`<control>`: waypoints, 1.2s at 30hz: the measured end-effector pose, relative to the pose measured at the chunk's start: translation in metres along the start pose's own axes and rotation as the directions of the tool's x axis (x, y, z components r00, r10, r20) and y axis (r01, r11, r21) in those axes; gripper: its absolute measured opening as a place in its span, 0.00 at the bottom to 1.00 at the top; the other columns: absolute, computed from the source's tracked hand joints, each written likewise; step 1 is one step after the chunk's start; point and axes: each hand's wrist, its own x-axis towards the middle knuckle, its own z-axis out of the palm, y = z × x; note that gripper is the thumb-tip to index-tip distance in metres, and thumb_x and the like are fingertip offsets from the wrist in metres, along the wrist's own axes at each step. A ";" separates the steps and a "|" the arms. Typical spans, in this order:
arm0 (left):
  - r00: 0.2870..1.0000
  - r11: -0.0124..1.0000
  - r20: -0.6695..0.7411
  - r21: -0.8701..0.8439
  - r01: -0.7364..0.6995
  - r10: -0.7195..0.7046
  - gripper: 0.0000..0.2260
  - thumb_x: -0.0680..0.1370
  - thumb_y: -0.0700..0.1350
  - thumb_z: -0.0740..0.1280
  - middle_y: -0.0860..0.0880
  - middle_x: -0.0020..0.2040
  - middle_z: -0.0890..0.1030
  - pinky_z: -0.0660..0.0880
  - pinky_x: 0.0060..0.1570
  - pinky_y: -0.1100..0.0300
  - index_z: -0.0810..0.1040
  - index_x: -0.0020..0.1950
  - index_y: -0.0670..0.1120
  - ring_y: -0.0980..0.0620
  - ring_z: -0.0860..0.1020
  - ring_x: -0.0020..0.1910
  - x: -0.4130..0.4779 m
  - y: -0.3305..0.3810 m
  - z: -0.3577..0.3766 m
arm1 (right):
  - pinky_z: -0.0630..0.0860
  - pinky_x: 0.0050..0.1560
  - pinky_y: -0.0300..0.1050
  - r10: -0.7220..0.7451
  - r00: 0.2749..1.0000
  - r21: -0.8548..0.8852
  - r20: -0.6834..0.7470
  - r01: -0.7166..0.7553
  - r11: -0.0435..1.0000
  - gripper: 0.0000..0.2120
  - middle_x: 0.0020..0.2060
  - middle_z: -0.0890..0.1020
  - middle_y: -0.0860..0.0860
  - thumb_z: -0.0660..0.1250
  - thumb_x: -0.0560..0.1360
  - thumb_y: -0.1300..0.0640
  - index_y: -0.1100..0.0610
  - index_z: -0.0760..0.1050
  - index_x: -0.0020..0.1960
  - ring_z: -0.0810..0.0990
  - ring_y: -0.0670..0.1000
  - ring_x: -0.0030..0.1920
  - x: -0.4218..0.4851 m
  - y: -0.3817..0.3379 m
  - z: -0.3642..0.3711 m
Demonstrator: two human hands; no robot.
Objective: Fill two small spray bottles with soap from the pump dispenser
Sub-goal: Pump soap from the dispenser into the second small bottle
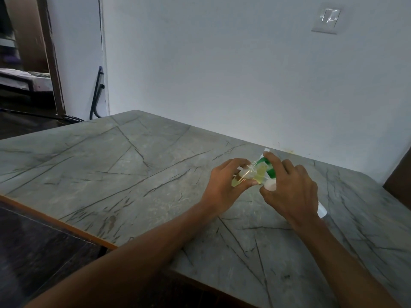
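Left hand (224, 185) clamps a small spray bottle (244, 176) against the pump dispenser (266, 167), tipped just left of it; right hand (289, 190) grips the dispenser. Risk, I'd say: neck drifts off the nozzle, soap spills on the table (133, 163).

Matt, veined stone-look table (133, 165); clear glossy plastic spray bottle (244, 174); glossy wall switch plate (327, 20).
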 end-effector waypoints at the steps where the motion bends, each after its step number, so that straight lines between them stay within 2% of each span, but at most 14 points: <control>1: 1.000 1.000 -0.008 0.003 -0.003 0.003 0.20 0.71 0.51 0.75 0.50 0.57 0.80 0.78 0.47 0.68 0.76 0.60 0.47 0.55 0.79 0.51 0.000 0.000 0.000 | 0.75 0.34 0.47 -0.006 1.000 -0.009 0.003 0.006 1.000 0.43 0.47 0.82 0.55 0.79 0.60 0.45 0.49 0.65 0.71 0.79 0.57 0.40 0.000 0.000 -0.001; 5: 1.000 1.000 -0.023 0.001 -0.016 0.016 0.20 0.71 0.51 0.74 0.51 0.56 0.80 0.76 0.48 0.71 0.76 0.59 0.47 0.57 0.79 0.50 0.000 0.001 -0.001 | 0.77 0.35 0.49 -0.024 1.000 -0.005 0.020 0.024 1.000 0.48 0.50 0.82 0.55 0.77 0.62 0.43 0.45 0.57 0.76 0.80 0.58 0.41 -0.001 0.002 -0.001; 15: 1.000 1.000 -0.025 -0.010 0.008 -0.008 0.20 0.71 0.52 0.74 0.53 0.55 0.80 0.76 0.47 0.71 0.76 0.59 0.48 0.59 0.78 0.50 0.000 0.000 -0.001 | 0.74 0.32 0.43 -0.048 0.999 0.026 -0.016 0.048 0.999 0.44 0.41 0.81 0.55 0.80 0.59 0.46 0.50 0.66 0.71 0.76 0.53 0.31 0.001 0.004 0.001; 22: 1.000 1.000 0.005 -0.019 -0.003 0.003 0.20 0.71 0.53 0.74 0.52 0.56 0.80 0.79 0.47 0.65 0.76 0.59 0.48 0.57 0.79 0.51 -0.001 0.000 0.001 | 0.77 0.36 0.48 0.007 1.000 0.025 -0.019 -0.007 1.000 0.39 0.46 0.82 0.55 0.79 0.60 0.44 0.50 0.68 0.67 0.78 0.56 0.40 0.000 0.005 0.006; 27: 1.000 0.999 0.006 -0.035 -0.024 0.024 0.20 0.70 0.53 0.75 0.53 0.56 0.80 0.78 0.47 0.68 0.76 0.59 0.49 0.59 0.79 0.50 -0.002 0.002 0.002 | 0.77 0.37 0.48 0.048 0.997 0.060 -0.060 -0.044 0.997 0.37 0.46 0.82 0.55 0.80 0.59 0.45 0.51 0.71 0.65 0.78 0.56 0.42 -0.001 0.003 0.008; 32: 1.000 0.999 -0.007 -0.029 -0.027 0.026 0.21 0.70 0.52 0.75 0.52 0.55 0.81 0.78 0.47 0.69 0.77 0.59 0.48 0.58 0.79 0.50 -0.001 0.000 0.002 | 0.77 0.36 0.49 0.041 0.999 0.034 -0.019 -0.040 0.999 0.41 0.46 0.82 0.54 0.81 0.58 0.46 0.49 0.67 0.66 0.78 0.57 0.42 0.000 0.000 0.005; 36: 1.000 1.000 -0.025 -0.003 -0.002 0.002 0.20 0.70 0.53 0.75 0.53 0.55 0.80 0.77 0.46 0.70 0.76 0.59 0.49 0.59 0.78 0.50 0.000 -0.002 0.002 | 0.73 0.33 0.44 0.016 1.000 0.010 -0.021 -0.015 1.000 0.44 0.44 0.82 0.53 0.80 0.59 0.47 0.48 0.66 0.71 0.78 0.55 0.37 -0.002 0.000 0.001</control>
